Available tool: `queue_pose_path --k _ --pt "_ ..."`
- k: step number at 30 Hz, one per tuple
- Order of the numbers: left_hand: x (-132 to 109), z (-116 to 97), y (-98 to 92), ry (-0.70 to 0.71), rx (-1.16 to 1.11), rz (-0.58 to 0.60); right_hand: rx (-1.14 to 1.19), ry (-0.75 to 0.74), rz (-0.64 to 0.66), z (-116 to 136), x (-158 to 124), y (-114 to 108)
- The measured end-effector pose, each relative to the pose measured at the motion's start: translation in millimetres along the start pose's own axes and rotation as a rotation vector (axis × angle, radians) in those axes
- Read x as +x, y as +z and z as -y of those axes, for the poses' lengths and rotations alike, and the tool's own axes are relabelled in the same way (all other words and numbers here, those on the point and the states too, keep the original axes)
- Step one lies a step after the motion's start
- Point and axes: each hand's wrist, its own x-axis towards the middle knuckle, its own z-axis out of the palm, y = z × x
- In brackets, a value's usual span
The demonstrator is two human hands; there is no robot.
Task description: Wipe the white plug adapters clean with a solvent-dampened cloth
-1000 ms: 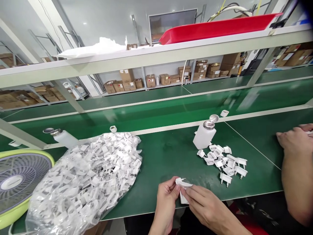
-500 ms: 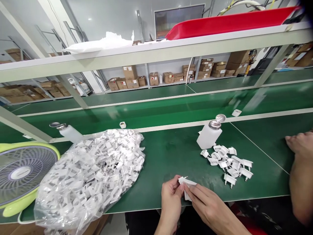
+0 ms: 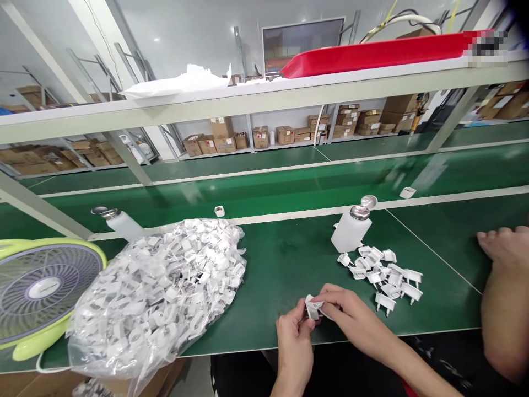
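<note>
My left hand [image 3: 295, 344] pinches a small white plastic plug housing [image 3: 312, 307] between thumb and fingertips, just above the table's front edge. From the right, my right hand [image 3: 351, 317] presses its fingers against the piece with a folded white wipe [image 3: 327, 310], mostly hidden under the fingers. To the right of my hands lies a loose group of white plug housings [image 3: 394, 275], some with their pins showing. Behind that group stands a white bottle [image 3: 350, 231] with a metal pump cap. A large clear bag [image 3: 165, 292] full of similar white pieces sits on the left.
A green fan [image 3: 45, 289] stands at far left, near a second pump bottle [image 3: 126, 226]. Two small white pieces lie by the white rail. Another person's arm [image 3: 506, 298] rests at the right. Overhead, a shelf [image 3: 256, 91] carries a red tray [image 3: 372, 55].
My right hand has shifted its grip, with the wipe now bunched under its fingers against the housing. My left hand has turned the housing so its open side shows. The view has shifted slightly.
</note>
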Motion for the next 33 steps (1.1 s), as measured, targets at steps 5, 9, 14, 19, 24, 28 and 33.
queue_pose_path --k 5,9,14,19,24,28,33 --pt "-9 0 -0.1 -0.004 -0.056 -0.002 0.412 0.409 -0.043 -5 -1 -19" --pt "-12 6 5.2 -0.048 -0.272 -0.034 0.627 0.496 -0.093 -7 -8 -11" --pt "-15 5 17.2 -0.142 -0.615 -0.176 0.664 0.463 -0.253 2 -26 18" --pt "-24 -14 25.6 -0.151 -0.730 -0.184 0.524 0.165 -0.293 7 -38 44" --pt "-30 -20 33.6 -0.152 -0.731 -0.292 0.443 0.077 -0.355 -1 -45 69" --pt "-27 -16 32.9 -0.093 -0.637 -0.441 0.362 0.008 -0.419 -7 -50 87" --pt "-29 -17 26.2 0.064 -0.277 -0.438 0.277 -0.058 -0.694 -3 -53 101"
